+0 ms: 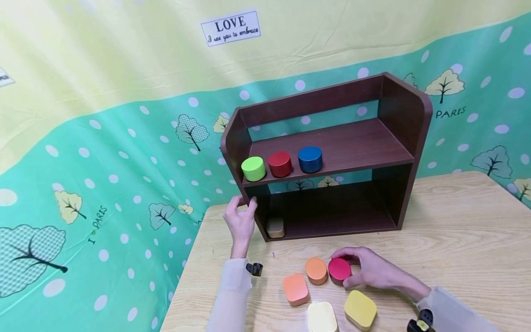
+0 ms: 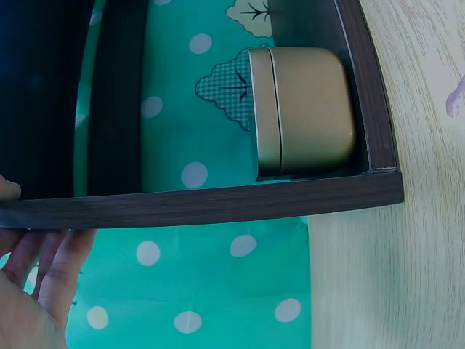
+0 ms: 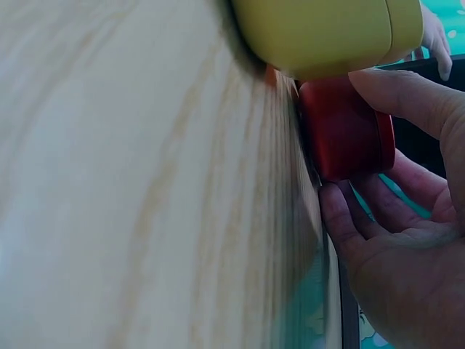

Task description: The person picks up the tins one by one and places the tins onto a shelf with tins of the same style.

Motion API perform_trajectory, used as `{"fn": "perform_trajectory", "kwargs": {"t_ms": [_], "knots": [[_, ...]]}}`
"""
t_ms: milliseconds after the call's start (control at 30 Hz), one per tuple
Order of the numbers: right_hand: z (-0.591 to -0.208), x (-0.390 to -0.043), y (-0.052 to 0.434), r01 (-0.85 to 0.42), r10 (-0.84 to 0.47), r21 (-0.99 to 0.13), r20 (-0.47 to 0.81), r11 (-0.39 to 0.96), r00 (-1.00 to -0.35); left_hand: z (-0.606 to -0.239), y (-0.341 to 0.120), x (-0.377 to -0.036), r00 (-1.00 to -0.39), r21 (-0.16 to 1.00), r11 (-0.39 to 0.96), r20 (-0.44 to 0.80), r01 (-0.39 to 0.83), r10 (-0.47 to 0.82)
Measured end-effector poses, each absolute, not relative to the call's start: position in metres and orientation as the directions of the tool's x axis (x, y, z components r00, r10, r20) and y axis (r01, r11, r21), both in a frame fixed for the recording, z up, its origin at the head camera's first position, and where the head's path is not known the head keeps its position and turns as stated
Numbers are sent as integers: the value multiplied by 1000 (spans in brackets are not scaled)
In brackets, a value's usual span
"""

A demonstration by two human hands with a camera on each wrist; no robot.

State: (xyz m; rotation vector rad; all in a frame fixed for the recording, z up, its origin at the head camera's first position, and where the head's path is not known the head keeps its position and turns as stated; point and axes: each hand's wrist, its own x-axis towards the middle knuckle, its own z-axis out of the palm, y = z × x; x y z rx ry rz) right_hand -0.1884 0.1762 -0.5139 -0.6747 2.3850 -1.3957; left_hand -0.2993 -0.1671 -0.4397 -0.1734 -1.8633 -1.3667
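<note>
head view is showing the right hand (image 1: 373, 272) curling its fingers (image 1: 346, 252) around a round magenta tin (image 1: 339, 269) that is sitting on the wooden counter (image 1: 456, 240), thumb and fingers wrapping its sides. the tin is resting just beside a round orange tin (image 1: 316, 270), with a square orange tin (image 1: 295, 288), a pale yellow tin (image 1: 321, 317) and a yellow tin (image 1: 360, 309) lying near it. the left hand (image 1: 240, 221) is gripping the left side panel of the dark brown shelf (image 1: 398, 138), fingers hooking over its front edge. a green tin (image 1: 253, 168), a red tin (image 1: 280, 164) and a blue tin (image 1: 310, 159) are standing in a row on the upper board, and a beige tin (image 1: 275, 227) is sitting in the lower left corner. right wrist view is showing the fingers (image 3: 349, 233) cupping the magenta tin.
</note>
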Motion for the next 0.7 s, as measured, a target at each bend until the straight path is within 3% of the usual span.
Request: {"fn": "perform_trajectory", "kwargs": {"t_ms": [700], "knots": [[-509, -184, 179, -296, -517, -859, 43, 417, -855, -441, -167, -299, -666, 740, 407, 666, 535, -336]]}}
